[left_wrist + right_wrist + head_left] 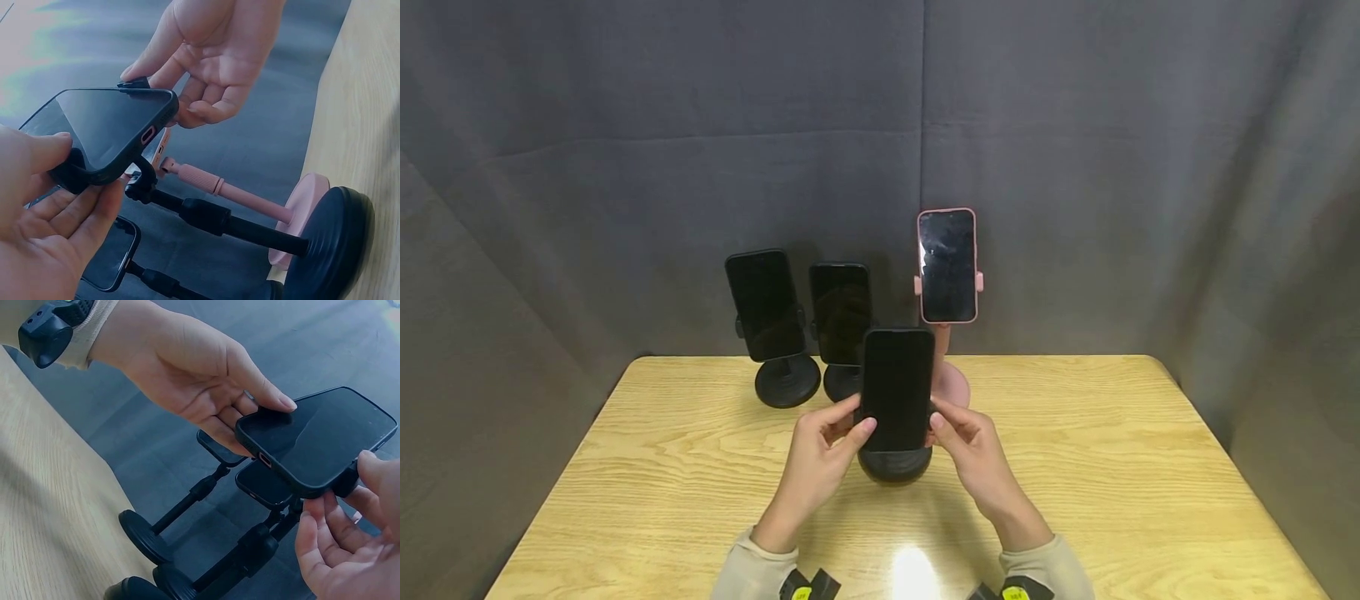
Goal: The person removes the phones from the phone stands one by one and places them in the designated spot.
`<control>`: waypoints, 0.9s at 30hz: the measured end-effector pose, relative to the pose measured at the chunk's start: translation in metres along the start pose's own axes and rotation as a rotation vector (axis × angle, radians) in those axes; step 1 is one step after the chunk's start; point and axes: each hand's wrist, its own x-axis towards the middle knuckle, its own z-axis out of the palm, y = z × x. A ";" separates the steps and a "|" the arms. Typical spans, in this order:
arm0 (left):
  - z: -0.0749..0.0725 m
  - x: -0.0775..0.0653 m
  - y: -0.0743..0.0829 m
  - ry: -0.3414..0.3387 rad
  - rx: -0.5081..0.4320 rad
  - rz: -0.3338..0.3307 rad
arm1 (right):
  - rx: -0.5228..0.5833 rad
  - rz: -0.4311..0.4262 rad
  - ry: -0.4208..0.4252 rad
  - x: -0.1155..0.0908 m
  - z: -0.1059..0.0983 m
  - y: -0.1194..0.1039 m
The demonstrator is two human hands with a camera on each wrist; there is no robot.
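Observation:
A black-cased smartphone (897,387), its screen dark, sits in a black phone stand (895,468) at the front of the group. On its left edge, my left hand (823,450) pinches the phone beside the clamp, thumb on the front and fingers behind. My right hand (976,460) pinches the opposite edge, its thumb against the stand's side clamp (133,82). Seen from the left wrist, the phone lies between both hands above the stand's pole (262,237) and round base (331,244). The fingers behind the phone are partly hidden.
Behind stand two more black stands bearing dark phones, one at left (766,304) and one nearer the middle (841,312). A pink-cased phone (948,265) is on a taller pink stand (953,386). Grey curtains (662,183) enclose the wooden table (1112,467).

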 end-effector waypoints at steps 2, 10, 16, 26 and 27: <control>0.000 0.000 0.000 0.001 0.005 -0.014 | 0.002 -0.005 -0.005 0.000 -0.001 0.001; -0.003 0.001 -0.001 -0.045 0.021 -0.003 | -0.012 -0.003 -0.012 -0.003 -0.002 0.001; -0.008 0.001 -0.001 -0.081 0.033 -0.044 | -0.029 0.009 -0.009 -0.005 -0.001 0.001; -0.013 0.004 0.000 -0.188 -0.067 -0.091 | -0.014 -0.021 -0.010 -0.006 -0.001 0.003; -0.014 0.003 0.000 -0.193 -0.063 -0.092 | -0.013 -0.025 -0.010 -0.006 -0.001 0.004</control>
